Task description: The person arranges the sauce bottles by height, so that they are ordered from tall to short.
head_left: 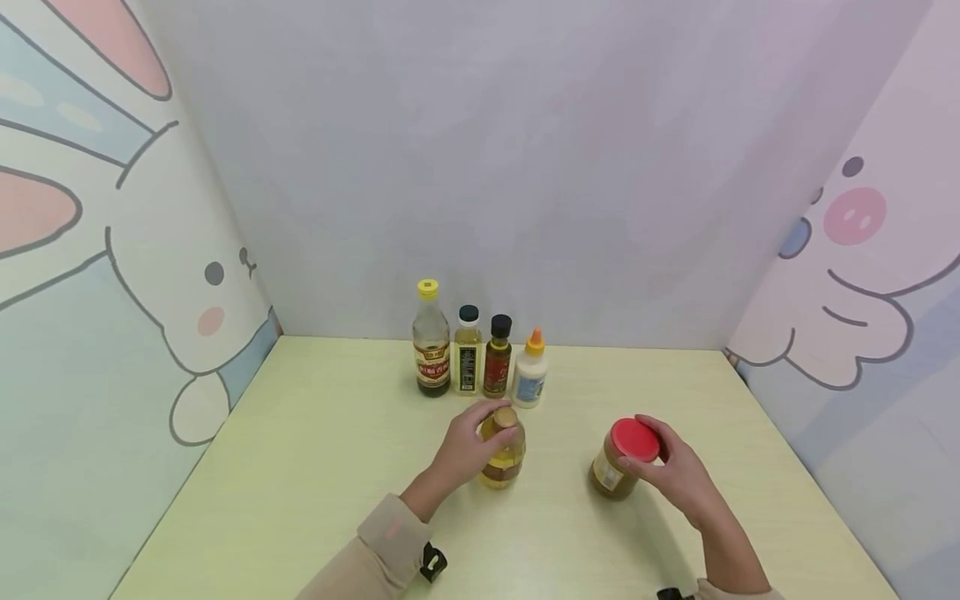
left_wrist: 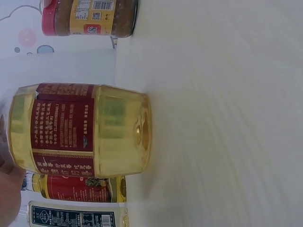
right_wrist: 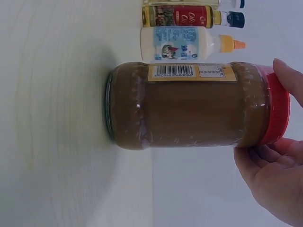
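Note:
My left hand (head_left: 467, 446) grips a bottle of golden oil (head_left: 504, 468) near its neck, its fingers and thumb around it under the tan cap. The left wrist view shows the dark red label of this oil bottle (left_wrist: 64, 118) and its clear base at the table. To the right, my right hand (head_left: 678, 471) holds a jar of brown spread (head_left: 613, 475), thumb and fingers at its red lid (head_left: 635, 438). In the right wrist view the jar (right_wrist: 194, 109) shows a yellow label with a barcode. Whether either base touches the table I cannot tell.
Behind the hands stand a tall yellow-capped bottle of dark liquid (head_left: 432, 354), a green-capped oil bottle (head_left: 468, 354), a black-capped bottle (head_left: 497, 362) and a white squeeze bottle (head_left: 530, 373) with an orange tip. The pale yellow table (head_left: 322, 433) meets walls on three sides.

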`<state>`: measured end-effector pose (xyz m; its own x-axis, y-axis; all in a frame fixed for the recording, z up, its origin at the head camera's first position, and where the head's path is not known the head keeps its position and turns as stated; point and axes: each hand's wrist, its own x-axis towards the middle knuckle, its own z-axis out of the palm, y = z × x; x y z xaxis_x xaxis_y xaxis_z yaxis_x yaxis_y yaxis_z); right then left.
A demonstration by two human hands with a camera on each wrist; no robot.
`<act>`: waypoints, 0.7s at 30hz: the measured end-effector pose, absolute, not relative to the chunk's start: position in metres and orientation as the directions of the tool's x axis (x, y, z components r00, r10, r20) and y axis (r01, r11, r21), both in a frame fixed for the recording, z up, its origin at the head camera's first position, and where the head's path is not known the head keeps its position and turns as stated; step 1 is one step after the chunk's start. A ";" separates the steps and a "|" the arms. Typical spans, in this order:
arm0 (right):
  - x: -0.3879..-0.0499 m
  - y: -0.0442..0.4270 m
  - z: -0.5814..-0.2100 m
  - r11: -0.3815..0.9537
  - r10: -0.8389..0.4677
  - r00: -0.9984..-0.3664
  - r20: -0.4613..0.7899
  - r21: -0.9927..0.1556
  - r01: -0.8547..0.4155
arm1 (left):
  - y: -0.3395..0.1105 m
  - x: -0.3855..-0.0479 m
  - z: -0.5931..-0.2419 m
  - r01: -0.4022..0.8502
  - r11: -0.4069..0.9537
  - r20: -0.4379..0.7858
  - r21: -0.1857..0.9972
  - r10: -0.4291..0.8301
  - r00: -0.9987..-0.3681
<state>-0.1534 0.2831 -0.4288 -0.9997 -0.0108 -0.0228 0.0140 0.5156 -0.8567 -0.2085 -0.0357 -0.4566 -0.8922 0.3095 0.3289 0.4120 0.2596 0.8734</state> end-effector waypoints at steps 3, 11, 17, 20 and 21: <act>-0.154 0.284 -0.430 0.504 -0.013 -1.000 -0.004 -0.863 -0.003 | -0.036 -0.208 -0.456 0.399 0.267 0.316 0.877 0.304 -0.899; -0.152 0.283 -0.433 0.518 -0.002 -1.000 0.013 -0.855 -0.012 | -0.037 -0.209 -0.460 0.390 0.245 0.308 0.888 0.312 -0.899; -0.153 0.283 -0.441 0.496 0.023 -0.999 0.034 -0.868 -0.018 | -0.037 -0.209 -0.460 0.375 0.231 0.300 0.898 0.304 -0.904; -0.153 0.283 -0.440 0.473 0.031 -0.999 0.039 -0.881 -0.020 | -0.036 -0.208 -0.460 0.365 0.233 0.293 0.901 0.293 -0.910; -0.153 0.283 -0.440 0.466 0.032 -0.999 0.037 -0.884 -0.018 | -0.036 -0.208 -0.460 0.359 0.230 0.289 0.904 0.290 -0.912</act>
